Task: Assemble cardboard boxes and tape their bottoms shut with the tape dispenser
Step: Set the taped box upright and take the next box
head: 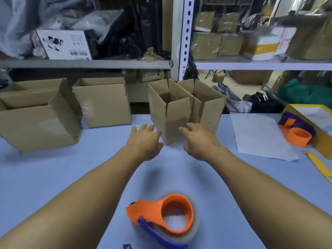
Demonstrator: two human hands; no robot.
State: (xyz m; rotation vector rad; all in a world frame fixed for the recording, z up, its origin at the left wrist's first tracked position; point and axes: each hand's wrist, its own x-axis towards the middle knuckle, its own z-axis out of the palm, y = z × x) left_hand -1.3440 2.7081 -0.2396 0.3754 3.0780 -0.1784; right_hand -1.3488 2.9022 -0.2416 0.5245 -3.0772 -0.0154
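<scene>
- Head view: left hand (144, 141) and right hand (199, 141) reach with loose, empty fingers toward the upright box (170, 112), one either side of its near corner.
- Tape dispenser (161, 217) lies well nearer than the box (untouched).
- Likely step: taking the box; next it needs gripping and upending to expose its bottom.

Both forearms reach up from bottom corners toward frame centre. Left hand (144, 141) palm down, fingers spread and relaxed. Right hand (201, 141) likewise, fingers loose, holding nothing.
</scene>
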